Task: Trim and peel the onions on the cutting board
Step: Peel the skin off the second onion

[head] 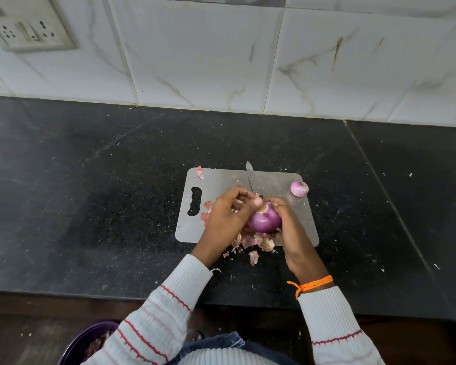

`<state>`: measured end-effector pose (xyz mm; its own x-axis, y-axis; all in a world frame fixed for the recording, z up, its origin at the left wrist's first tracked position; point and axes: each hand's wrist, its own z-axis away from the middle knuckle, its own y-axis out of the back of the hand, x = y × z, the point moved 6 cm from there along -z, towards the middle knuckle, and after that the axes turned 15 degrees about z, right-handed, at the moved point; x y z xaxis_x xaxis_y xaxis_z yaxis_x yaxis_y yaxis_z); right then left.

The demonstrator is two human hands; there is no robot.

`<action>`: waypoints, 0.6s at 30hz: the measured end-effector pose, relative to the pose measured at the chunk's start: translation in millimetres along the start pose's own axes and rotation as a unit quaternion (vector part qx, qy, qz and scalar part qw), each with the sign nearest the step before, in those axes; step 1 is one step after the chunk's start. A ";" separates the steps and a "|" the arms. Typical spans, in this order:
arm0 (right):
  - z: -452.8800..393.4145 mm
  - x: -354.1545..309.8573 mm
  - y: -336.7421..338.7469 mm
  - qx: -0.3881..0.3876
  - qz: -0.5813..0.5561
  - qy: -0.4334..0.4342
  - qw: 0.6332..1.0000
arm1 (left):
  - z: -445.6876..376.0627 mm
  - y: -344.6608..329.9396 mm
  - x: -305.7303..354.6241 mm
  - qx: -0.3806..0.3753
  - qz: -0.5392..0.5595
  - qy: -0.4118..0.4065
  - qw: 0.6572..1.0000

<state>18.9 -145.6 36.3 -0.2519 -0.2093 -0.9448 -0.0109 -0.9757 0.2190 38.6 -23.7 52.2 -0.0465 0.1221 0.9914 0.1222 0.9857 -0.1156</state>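
A purple onion [264,220] is held above the near part of the grey cutting board [221,180]. My right hand [287,225] grips it from the right side and below. My left hand [229,214] is at the onion's upper left, fingers curled and pinching a bit of pale skin at its top. A smaller peeled onion [299,188] sits at the board's far right corner. A knife [251,177] lies on the board behind my hands, blade pointing away; its handle is hidden. Loose skins [250,243] are piled under my hands.
The board lies on a black stone counter [90,193] against a white tiled wall [221,61] with a socket panel [27,27] at top left. A purple bowl [90,341] sits below the counter's near edge at lower left. Skin scraps [253,257] spill onto the counter.
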 end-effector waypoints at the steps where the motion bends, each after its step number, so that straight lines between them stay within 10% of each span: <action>1: -0.5 0.8 -0.2 -0.001 -0.002 0.001 1.000 | -0.1 -2.1 -0.7 -0.016 0.002 0.004 1.000; 18: -8.9 7.5 0.9 -0.027 -0.023 0.038 0.999 | -5.3 15.5 -3.5 0.090 -0.063 -0.045 0.993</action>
<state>25.6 -148.7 27.3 -0.1788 -0.1667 -0.9697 0.0317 -0.9860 0.1637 45.9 -9.5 47.3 -0.1397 -0.0018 0.9902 -0.0681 0.9976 -0.0078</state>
